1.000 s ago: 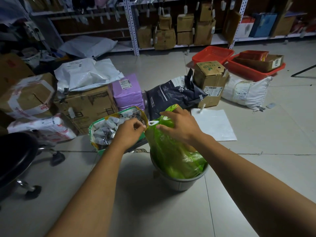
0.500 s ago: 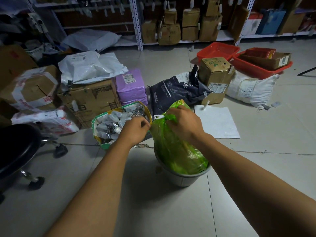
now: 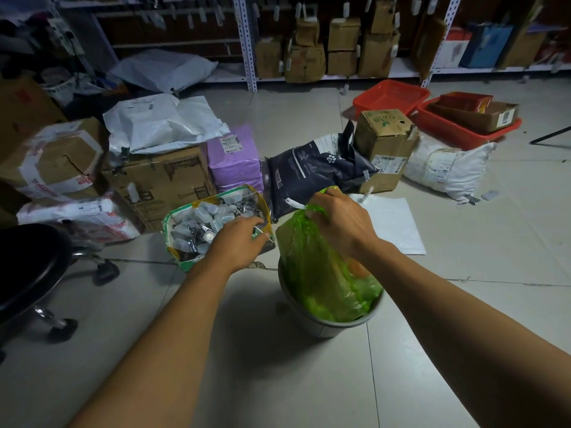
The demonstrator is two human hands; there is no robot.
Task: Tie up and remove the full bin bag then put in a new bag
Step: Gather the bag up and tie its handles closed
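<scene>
A translucent green bin bag [image 3: 321, 273], full and bulging, stands in a round grey bin [image 3: 324, 327] on the tiled floor. My right hand [image 3: 343, 223] clamps the bag's gathered top from above. A white drawstring loop [image 3: 295, 203] sticks out beside its fingers. My left hand [image 3: 238, 242] hovers just left of the bag with its fingertips pinched. A thin pale strand runs from those fingertips toward the bag. The bag's neck under my right palm is hidden.
A green-rimmed box of small bottles [image 3: 216, 217] sits right behind my left hand. A black wheeled stool [image 3: 27, 267] is at the left. A dark pet-food bag [image 3: 315, 171], cardboard boxes [image 3: 160, 180], a white sheet [image 3: 392, 223] and red baskets [image 3: 392, 94] lie beyond.
My left hand has drawn a little to the left, away from the white loop. My right hand keeps its grip on the bag's top. The view has shifted slightly.
</scene>
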